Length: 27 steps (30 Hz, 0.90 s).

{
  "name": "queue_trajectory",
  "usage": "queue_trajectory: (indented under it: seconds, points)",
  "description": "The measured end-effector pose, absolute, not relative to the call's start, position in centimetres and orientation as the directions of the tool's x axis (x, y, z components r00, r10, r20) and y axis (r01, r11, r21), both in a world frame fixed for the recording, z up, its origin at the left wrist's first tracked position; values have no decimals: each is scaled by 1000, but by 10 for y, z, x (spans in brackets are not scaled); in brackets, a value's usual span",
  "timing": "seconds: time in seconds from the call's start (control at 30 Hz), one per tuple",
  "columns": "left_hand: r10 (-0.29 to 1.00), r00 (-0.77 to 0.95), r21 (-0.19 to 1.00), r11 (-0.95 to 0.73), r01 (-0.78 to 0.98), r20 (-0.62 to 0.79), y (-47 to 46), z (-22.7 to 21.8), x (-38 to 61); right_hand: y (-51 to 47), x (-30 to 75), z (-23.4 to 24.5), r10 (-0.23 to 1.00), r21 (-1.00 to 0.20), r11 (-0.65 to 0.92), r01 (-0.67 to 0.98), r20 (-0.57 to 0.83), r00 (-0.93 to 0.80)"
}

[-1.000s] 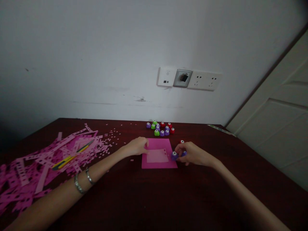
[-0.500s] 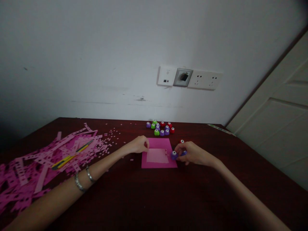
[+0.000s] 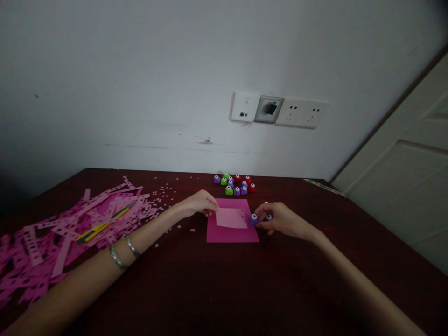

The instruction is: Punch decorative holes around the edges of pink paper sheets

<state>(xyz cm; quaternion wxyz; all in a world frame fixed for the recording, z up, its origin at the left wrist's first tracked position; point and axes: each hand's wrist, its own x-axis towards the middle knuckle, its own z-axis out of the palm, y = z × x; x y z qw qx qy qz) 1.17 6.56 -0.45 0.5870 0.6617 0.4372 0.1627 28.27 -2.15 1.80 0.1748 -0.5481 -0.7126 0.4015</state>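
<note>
A bright pink sheet [image 3: 231, 233] lies on the dark wooden table [image 3: 224, 289], with a smaller pale pink paper [image 3: 231, 218] held over it. My left hand [image 3: 199, 204] pinches the pale paper's left edge, fingers closed. My right hand [image 3: 282, 219] grips a small purple punch [image 3: 253, 219] at the pale paper's right edge. A second purple punch shows under my right fingers.
Several small purple, green and red punches [image 3: 235, 184] are clustered behind the sheet near the wall. Punched pink strips and confetti [image 3: 70, 228] cover the table's left side, with a yellow utility knife [image 3: 100, 227] on them. A door [image 3: 402, 182] stands at the right.
The pale paper has lifted and shifted slightly toward the back. Both hands moved a little away from me with it, the purple punch still at its right edge.
</note>
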Motion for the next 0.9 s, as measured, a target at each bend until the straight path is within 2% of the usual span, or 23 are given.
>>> queue_trajectory:
  seconds: [0.5,0.9]
  points:
    - [760,561,927,142,348,-327,62,-2,13,-22,281,16,915,-772,82,631,-192,-354]
    - [738,596,936,138,324,-316,63,-6,12,-22,282,17,915,-768,94,634,-184,-359]
